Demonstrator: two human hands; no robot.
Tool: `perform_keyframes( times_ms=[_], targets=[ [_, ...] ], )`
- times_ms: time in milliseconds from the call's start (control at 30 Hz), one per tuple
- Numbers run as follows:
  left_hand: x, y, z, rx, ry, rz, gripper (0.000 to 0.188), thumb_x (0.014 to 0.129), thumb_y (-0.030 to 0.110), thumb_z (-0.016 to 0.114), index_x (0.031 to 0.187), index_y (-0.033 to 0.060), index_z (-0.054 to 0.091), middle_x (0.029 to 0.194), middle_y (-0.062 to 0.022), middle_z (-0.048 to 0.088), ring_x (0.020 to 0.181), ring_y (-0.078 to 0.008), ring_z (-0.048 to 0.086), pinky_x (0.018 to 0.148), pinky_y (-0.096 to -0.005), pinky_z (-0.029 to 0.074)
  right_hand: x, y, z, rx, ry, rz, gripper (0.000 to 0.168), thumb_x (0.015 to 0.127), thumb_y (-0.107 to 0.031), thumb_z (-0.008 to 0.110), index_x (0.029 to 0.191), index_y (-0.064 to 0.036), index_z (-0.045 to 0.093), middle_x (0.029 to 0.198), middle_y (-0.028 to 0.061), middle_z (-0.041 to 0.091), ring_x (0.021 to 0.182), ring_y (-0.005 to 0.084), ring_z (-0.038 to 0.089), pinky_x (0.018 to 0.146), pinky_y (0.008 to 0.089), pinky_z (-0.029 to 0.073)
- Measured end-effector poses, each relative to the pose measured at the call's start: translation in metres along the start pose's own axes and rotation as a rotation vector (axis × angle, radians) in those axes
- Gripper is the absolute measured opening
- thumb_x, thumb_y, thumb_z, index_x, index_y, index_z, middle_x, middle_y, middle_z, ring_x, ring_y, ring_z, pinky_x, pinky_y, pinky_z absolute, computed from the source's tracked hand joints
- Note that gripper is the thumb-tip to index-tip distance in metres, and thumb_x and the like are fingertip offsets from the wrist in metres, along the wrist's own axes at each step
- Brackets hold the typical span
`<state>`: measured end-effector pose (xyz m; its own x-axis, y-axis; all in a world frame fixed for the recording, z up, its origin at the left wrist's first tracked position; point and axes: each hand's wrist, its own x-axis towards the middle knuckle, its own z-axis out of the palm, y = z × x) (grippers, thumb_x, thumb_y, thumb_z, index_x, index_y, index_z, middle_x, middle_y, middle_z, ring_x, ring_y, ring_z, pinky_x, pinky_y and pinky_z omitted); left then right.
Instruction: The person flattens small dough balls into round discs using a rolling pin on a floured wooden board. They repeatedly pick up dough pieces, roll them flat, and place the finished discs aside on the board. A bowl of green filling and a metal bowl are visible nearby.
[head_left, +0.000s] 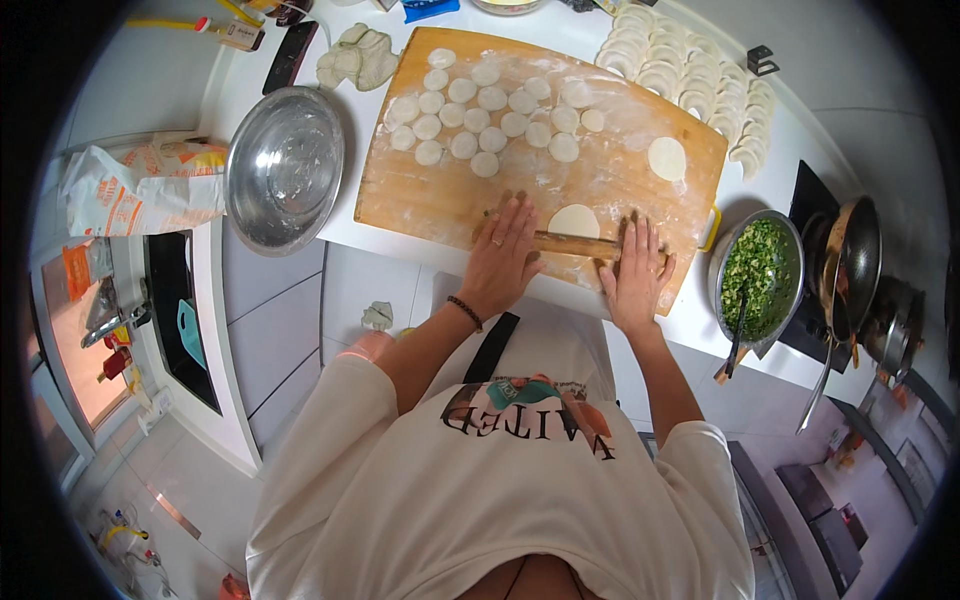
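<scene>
Both my hands press on a wooden rolling pin (576, 244) near the front edge of a floured wooden board (450, 202). My left hand (506, 251) lies flat over the pin's left part, fingers extended. My right hand (636, 270) rests on its right part, the tip showing beyond the fingers. A thin dough round (574, 221) lies at the pin's far side, its near edge hidden. Another rolled wrapper (667, 158) is at the board's right. Many small flattened dough discs (476, 120) cover the back left and middle.
A steel basin (286, 169) stands left of the board. Rows of dumplings (694, 79) sit beyond its back right edge. At right are a bowl of chopped green filling (757, 277) with a dark utensil, and a pan (855, 262) over a black hob. A cloth (358, 58) lies back left.
</scene>
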<state>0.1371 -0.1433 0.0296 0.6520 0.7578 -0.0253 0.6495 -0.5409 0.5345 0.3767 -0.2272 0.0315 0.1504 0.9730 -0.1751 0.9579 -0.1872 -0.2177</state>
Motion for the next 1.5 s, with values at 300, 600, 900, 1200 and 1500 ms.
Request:
perform_keyframes(
  times_ms=[300, 600, 900, 1200, 1500],
  targets=[
    [0.032, -0.003, -0.004, 0.047, 0.081, -0.123, 0.084, 0.092, 0.036, 0.058, 0.153, -0.0046, 0.017, 0.161, -0.0244, 0.017, 0.149, -0.0425, 0.014, 0.117, -0.0570, 0.017, 0.024, 0.007, -0.002, -0.031, 0.144, 0.008, 0.084, 0.092, -0.045, 0.056, 0.156, -0.005, 0.019, 0.164, 0.0118, 0.018, 0.151, 0.0302, 0.015, 0.111, 0.0705, 0.003],
    [0.082, -0.017, -0.004, 0.152, 0.220, -0.123, 0.080, 0.095, 0.036, 0.054, 0.153, -0.0049, 0.017, 0.160, -0.0244, 0.017, 0.148, -0.0431, 0.015, 0.117, -0.0561, 0.017, 0.083, 0.015, -0.009, -0.082, 0.210, 0.021, 0.083, 0.092, -0.049, 0.053, 0.157, -0.008, 0.019, 0.164, 0.0112, 0.018, 0.151, 0.0306, 0.016, 0.111, 0.0697, 0.001],
    [-0.025, 0.028, 0.005, 0.162, -0.023, -0.022, 0.074, 0.085, 0.026, 0.068, 0.146, -0.0004, 0.035, 0.151, -0.0190, 0.034, 0.141, -0.0352, 0.033, 0.111, -0.0494, 0.031, -0.025, 0.025, 0.004, 0.010, 0.074, 0.006, 0.083, 0.091, -0.042, 0.058, 0.157, -0.009, 0.020, 0.163, 0.0087, 0.020, 0.151, 0.0278, 0.015, 0.111, 0.0691, 0.002],
    [0.014, 0.000, -0.023, 0.046, 0.116, -0.051, 0.029, 0.084, 0.016, 0.068, 0.108, 0.0034, 0.056, 0.104, -0.0153, 0.056, 0.102, -0.0380, 0.054, 0.087, -0.0437, 0.046, 0.024, 0.010, -0.020, 0.724, 0.301, 0.318, 0.052, 0.083, -0.018, 0.073, 0.129, -0.006, 0.052, 0.127, 0.0162, 0.055, 0.116, 0.0303, 0.054, 0.098, 0.0484, 0.038],
    [-0.060, 0.006, -0.042, -0.023, 0.413, -0.498, 0.029, 0.090, 0.013, 0.064, 0.111, -0.0029, 0.052, 0.103, -0.0230, 0.053, 0.098, -0.0430, 0.051, 0.084, -0.0464, 0.044, 0.052, -0.047, 0.004, 0.601, 0.098, 0.151, 0.039, 0.073, -0.006, 0.076, 0.106, -0.002, 0.057, 0.113, 0.0224, 0.057, 0.102, 0.0402, 0.059, 0.083, 0.0464, 0.049]
  ],
)
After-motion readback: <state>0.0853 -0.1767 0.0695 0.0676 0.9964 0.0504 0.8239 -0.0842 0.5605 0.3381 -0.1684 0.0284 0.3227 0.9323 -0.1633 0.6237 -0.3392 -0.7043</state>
